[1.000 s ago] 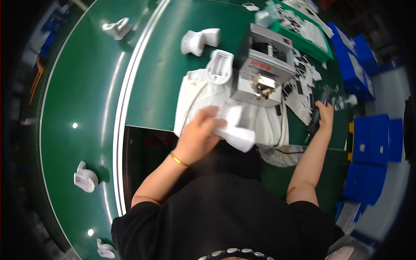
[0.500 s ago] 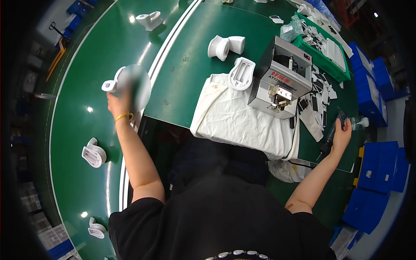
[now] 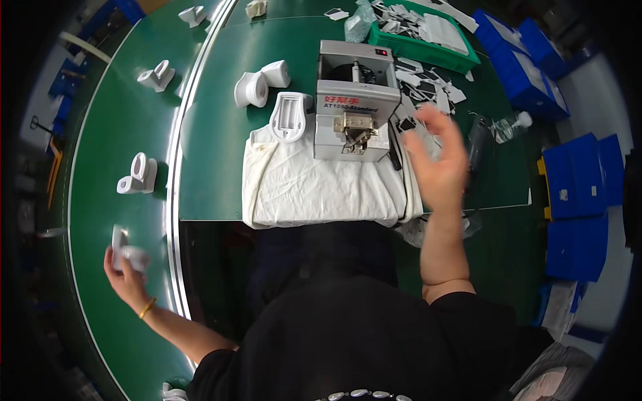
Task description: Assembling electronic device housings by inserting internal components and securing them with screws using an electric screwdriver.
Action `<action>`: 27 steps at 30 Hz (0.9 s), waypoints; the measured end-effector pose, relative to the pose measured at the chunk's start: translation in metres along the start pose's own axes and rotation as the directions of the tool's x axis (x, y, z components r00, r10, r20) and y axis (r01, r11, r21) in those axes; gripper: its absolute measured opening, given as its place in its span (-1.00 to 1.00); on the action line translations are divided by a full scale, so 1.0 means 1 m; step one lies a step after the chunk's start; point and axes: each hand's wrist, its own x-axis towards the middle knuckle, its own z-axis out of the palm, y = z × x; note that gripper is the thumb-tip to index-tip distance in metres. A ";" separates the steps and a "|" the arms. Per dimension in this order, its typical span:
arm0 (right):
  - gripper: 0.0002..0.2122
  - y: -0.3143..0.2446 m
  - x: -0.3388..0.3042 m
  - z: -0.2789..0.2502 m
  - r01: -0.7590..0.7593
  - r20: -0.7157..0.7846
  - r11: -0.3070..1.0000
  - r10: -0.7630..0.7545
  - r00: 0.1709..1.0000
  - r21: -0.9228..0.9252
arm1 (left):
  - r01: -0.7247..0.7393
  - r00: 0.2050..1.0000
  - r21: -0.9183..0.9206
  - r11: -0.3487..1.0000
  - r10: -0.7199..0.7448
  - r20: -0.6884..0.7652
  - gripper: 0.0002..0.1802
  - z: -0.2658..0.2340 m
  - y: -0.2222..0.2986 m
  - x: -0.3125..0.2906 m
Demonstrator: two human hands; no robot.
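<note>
My left hand has its fingers closed round a white plastic housing on the near part of the green belt; both are slightly blurred. In mid-air right of the grey machine, my right hand is open, thumb and fingers apart, with nothing visible between them. A dark electric screwdriver lies just beyond it. Left of the machine, another white housing rests at the edge of a white cloth, its slotted opening facing up. One more white housing lies on its side behind it.
More housings, among them one, stand along the green belt. A green tray of small flat pieces sits at the far right, loose pieces before it. A clear bottle lies beside the screwdriver. Blue bins line the right.
My right hand has let go of the screwdriver and moved left toward the machine. My left hand has come back along the belt and now grips a housing nearer me. The view has turned right.
</note>
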 end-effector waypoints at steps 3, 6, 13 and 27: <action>-0.48 -0.042 -0.027 0.039 0.288 0.226 0.929 -0.340 0.913 0.234 | 0.026 0.973 -0.610 0.792 0.119 0.196 -0.56 0.086 0.120 -0.052; -0.18 -0.058 -0.048 0.063 0.343 0.349 0.855 -0.481 0.804 0.388 | 0.465 0.802 -0.799 0.381 0.202 0.563 -0.44 0.150 0.202 -0.108; -0.34 -0.040 -0.047 0.022 -0.232 0.324 0.727 0.014 0.946 0.646 | 0.020 0.235 -0.720 0.694 0.697 0.678 0.07 0.165 0.249 -0.165; -0.69 0.105 0.007 0.011 0.088 0.209 0.723 0.079 0.975 -0.685 | 0.182 0.329 -0.739 0.649 0.668 0.668 0.37 0.210 0.230 -0.192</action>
